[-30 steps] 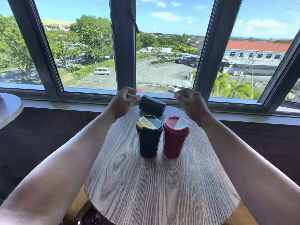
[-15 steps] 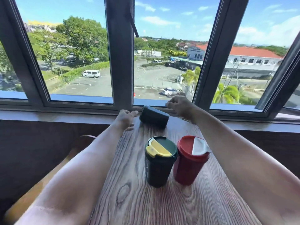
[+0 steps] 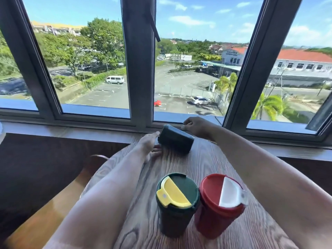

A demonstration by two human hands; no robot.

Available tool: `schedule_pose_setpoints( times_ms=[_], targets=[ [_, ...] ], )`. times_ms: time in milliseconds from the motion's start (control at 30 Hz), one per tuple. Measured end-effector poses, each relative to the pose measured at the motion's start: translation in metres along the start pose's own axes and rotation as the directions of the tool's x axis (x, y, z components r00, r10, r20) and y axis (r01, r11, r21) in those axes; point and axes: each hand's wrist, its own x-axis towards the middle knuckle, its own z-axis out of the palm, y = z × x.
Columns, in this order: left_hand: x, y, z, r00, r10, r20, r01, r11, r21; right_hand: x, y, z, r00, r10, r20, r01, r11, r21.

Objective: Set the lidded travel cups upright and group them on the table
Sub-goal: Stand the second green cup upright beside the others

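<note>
Head view. A round wood-grain table [image 3: 179,234] stands against a window sill [image 3: 71,131], with a multi-pane window above it looking over a car park.

Item one: a dark green travel cup [image 3: 177,203] with a yellow flip lid stands upright near the front of the table. Item two: a red travel cup [image 3: 218,205] with a white flip lid stands upright just to its right; the two bodies appear to touch or nearly touch. Both lids are seated.

Item three: a dark cup [image 3: 176,139] lies on its side at the far edge of the table, close to the sill and well apart from the upright pair. It is tilted, its left end higher than its right. Its lid cannot be made out from this angle.

The left hand [image 3: 150,145] lies on the table at the left end of the lying cup. Its fingers are extended and loose, the upper fingertips touching the cup's end and the lower ones spread on the wood beneath. It is not wrapped around the cup.

The right hand [image 3: 195,125] is at the cup's far right side, above the sill. Its fingers are curled downward, with the tips at the cup's upper edge. Whether they actually grip the cup cannot be told; the contact is hidden behind the hand.
</note>
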Motion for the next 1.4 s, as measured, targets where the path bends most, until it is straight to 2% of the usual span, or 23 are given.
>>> schedule_pose_setpoints(
  times_ms=[100, 267, 433, 600, 733, 867, 967, 1200, 1400],
  targets=[
    [0.007, -0.004, 0.004, 1.000, 0.024, 0.003, -0.024, 1.000, 0.013, 0.005, 0.006, 0.010, 0.999, 0.029, 0.035, -0.032, 0.997, 0.076],
    [0.009, -0.001, 0.014, 0.999, 0.036, -0.019, -0.035, 0.999, 0.027, 0.007, 0.014, 0.019, 0.999, 0.033, 0.041, -0.037, 0.994, 0.104],
    [-0.001, 0.004, 0.017, 0.990, 0.131, -0.061, -0.130, 0.991, 0.021, 0.003, 0.020, 0.015, 1.000, 0.005, 0.011, -0.006, 0.993, 0.116],
    [-0.018, 0.011, 0.016, 0.950, 0.309, -0.045, -0.302, 0.946, 0.116, -0.011, 0.030, 0.010, 0.999, 0.025, 0.023, -0.030, 0.959, 0.282],
    [-0.030, 0.016, 0.021, 0.925, 0.379, -0.028, -0.366, 0.908, 0.204, -0.029, 0.033, 0.011, 0.997, 0.027, 0.076, -0.059, 0.885, 0.462],
    [-0.039, 0.023, 0.026, 0.933, 0.359, 0.035, -0.355, 0.900, 0.254, -0.042, 0.040, 0.018, 0.999, -0.004, 0.035, -0.018, 0.790, 0.613],
    [-0.049, 0.032, 0.025, 0.934, 0.339, 0.116, -0.358, 0.882, 0.307, -0.052, 0.046, 0.018, 0.999, -0.034, 0.006, 0.022, 0.751, 0.660],
    [-0.091, 0.051, 0.012, 0.918, 0.314, 0.243, -0.392, 0.815, 0.426, -0.093, 0.053, 0.001, 0.986, -0.165, 0.007, 0.120, 0.748, 0.653],
    [-0.118, 0.045, 0.014, 0.916, 0.270, 0.298, -0.389, 0.782, 0.488, -0.117, 0.062, 0.001, 0.978, -0.188, 0.094, 0.083, 0.757, 0.648]
  ],
)
